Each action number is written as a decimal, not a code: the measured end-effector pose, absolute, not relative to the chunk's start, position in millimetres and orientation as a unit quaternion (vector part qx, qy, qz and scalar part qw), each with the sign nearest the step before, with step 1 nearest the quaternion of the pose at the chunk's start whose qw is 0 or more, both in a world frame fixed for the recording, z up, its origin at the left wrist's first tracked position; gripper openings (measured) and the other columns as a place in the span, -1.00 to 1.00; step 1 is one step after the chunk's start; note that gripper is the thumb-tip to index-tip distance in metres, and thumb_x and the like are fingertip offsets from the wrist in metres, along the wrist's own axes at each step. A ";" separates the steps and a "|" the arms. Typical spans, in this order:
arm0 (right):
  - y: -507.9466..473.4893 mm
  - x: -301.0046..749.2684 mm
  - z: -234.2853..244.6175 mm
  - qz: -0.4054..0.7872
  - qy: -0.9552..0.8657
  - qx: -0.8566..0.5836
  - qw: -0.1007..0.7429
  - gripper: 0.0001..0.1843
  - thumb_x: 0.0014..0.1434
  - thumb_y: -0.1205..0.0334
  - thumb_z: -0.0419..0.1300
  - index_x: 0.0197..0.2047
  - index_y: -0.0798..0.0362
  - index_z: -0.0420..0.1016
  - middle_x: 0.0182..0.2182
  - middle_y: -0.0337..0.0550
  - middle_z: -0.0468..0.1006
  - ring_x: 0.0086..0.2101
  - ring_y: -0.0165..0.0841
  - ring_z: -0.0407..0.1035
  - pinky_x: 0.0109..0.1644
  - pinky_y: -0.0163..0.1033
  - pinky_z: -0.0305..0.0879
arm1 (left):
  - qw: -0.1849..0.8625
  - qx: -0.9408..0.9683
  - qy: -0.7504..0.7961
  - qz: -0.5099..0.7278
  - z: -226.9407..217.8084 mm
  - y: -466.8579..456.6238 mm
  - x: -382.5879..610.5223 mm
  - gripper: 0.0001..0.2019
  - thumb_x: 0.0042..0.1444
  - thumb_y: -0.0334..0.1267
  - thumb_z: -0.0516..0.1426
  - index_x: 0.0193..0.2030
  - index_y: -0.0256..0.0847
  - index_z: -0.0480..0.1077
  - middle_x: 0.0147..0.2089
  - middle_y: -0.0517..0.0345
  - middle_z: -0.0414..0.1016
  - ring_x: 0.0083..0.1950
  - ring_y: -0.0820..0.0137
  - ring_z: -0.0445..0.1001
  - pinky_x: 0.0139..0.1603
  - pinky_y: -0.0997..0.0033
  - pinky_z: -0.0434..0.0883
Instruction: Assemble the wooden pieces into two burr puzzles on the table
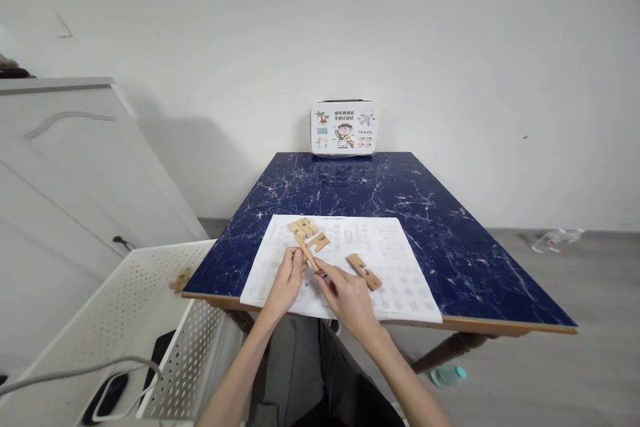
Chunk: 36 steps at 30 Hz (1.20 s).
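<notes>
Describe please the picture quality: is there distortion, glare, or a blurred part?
Head view: lighting soft and even; wide-angle distortion bends the white cabinet and the dark blue marble-patterned table edges; faint sheen, no hard glare, on the tabletop; the small notched wooden blocks and printed white paper sheet are too small to read.

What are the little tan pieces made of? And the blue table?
The pieces look like plain unpainted wood: matte, light tan, with cut notches. The table looks like glossy stone or marble-print laminate: dark blue with pale veins; its edge looks wooden.
</notes>
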State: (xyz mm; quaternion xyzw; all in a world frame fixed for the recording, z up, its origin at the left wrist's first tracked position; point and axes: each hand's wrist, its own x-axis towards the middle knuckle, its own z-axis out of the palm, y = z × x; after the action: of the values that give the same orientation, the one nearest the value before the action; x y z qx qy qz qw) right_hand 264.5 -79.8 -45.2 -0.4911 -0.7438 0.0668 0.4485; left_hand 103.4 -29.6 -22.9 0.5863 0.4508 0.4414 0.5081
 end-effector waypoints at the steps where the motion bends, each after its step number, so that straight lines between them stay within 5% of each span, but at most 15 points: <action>1: -79.6 264.7 -45.6 0.066 -0.744 -0.491 0.449 -0.61 0.48 0.19 0.08 0.30 -0.04 0.44 -0.20 -0.13 0.70 -0.36 -0.31 0.56 -0.27 -0.28 0.37 | 0.503 0.590 0.454 0.439 -23.7 -29.5 103.2 -0.48 0.25 0.36 0.02 -0.15 -0.12 0.24 -0.31 0.22 0.36 -0.36 0.41 0.36 -0.33 0.44 0.33; 9: -78.9 263.9 -40.7 0.101 -0.739 -0.494 0.448 -0.60 0.47 0.20 0.07 0.30 -0.02 0.42 -0.13 -0.08 0.70 -0.32 -0.29 0.58 -0.21 -0.25 0.41 | 0.515 0.569 0.461 0.446 -22.1 -29.7 104.5 -0.48 0.21 0.35 0.08 -0.15 -0.12 0.27 -0.26 0.13 0.46 -0.24 0.34 0.48 -0.31 0.45 0.35; 17: -102.0 304.8 -33.1 0.102 -0.667 -0.564 0.476 -0.77 0.43 0.17 0.07 0.00 -0.01 0.52 -0.26 -0.13 0.62 -0.37 -0.32 0.48 -0.27 -0.24 0.35 | 0.539 0.509 0.465 0.485 -13.2 -31.8 107.7 -0.48 0.09 0.30 0.25 -0.22 -0.15 0.32 -0.44 0.27 0.26 -0.47 0.49 0.21 -0.53 0.56 0.10; 22: -105.3 339.6 -46.0 0.017 -0.649 -0.659 0.381 -0.78 0.38 0.10 0.13 -0.03 0.03 0.46 -0.16 0.01 0.53 -0.13 -0.10 0.43 -0.15 -0.11 0.34 | 0.541 0.508 0.468 0.479 -13.1 -30.7 107.9 -0.43 0.06 0.37 0.22 -0.22 -0.15 0.28 -0.47 0.33 0.16 -0.52 0.53 0.09 -0.56 0.58 0.03; 36: -92.2 350.0 -46.8 0.086 -0.677 -0.646 0.341 -0.87 0.34 0.13 0.17 -0.18 0.00 0.43 -0.20 -0.08 0.52 -0.24 -0.18 0.48 -0.27 -0.18 0.29 | 0.602 0.488 0.409 0.482 -4.4 -28.3 119.3 -0.48 0.09 0.28 0.26 -0.27 -0.14 0.22 -0.50 0.42 0.06 -0.61 0.61 -0.07 -0.62 0.58 -0.12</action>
State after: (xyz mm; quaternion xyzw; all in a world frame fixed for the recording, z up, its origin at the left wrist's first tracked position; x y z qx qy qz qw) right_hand 350.0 -92.2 -46.8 -0.6465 -0.6770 0.0858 0.3412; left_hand 119.3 -28.3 -4.4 0.4885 0.4087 0.4821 0.6017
